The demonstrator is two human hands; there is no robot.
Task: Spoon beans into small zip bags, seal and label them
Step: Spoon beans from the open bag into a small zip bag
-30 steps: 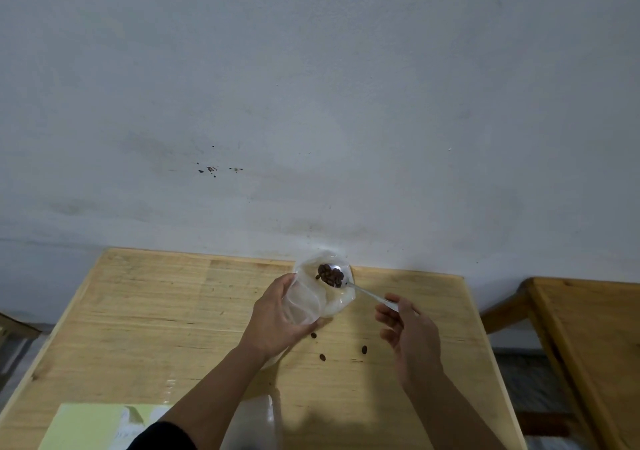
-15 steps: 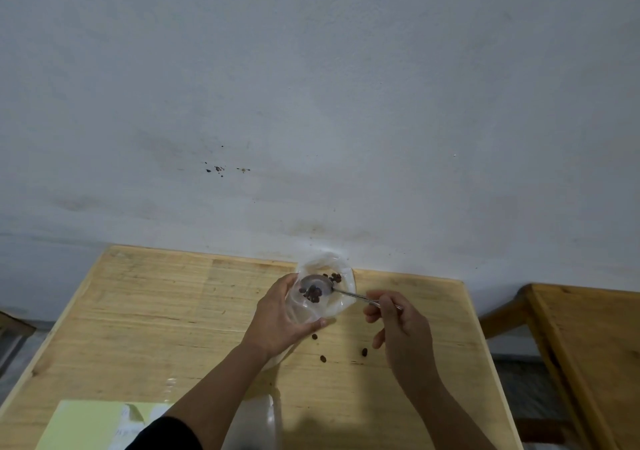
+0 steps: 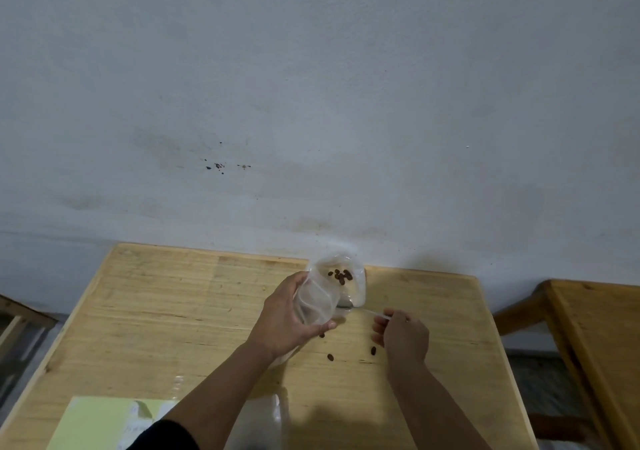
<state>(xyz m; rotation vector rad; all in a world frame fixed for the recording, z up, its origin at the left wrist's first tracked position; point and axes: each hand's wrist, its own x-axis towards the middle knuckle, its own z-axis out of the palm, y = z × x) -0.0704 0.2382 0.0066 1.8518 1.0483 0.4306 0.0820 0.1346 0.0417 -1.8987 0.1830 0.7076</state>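
Note:
My left hand [image 3: 285,321] grips a small clear zip bag [image 3: 330,292] above the wooden table [image 3: 156,311], its mouth held open toward the right. Several dark brown beans [image 3: 341,275] lie inside the bag at its far end. My right hand [image 3: 403,335] pinches the handle of a metal spoon [image 3: 360,310], whose bowl sits at the bag's lower right edge and looks empty. Three loose beans [image 3: 330,356] lie on the table below the bag, between my two hands.
A pale green sheet of paper [image 3: 104,422] lies at the table's near left, with clear plastic bags [image 3: 258,422] beside it under my left forearm. A second wooden table [image 3: 595,328] stands to the right across a gap. A grey wall rises behind.
The beans left the spoon and now lie in the bag. My right hand drew the spoon back out, down and to the right. My left hand kept its hold.

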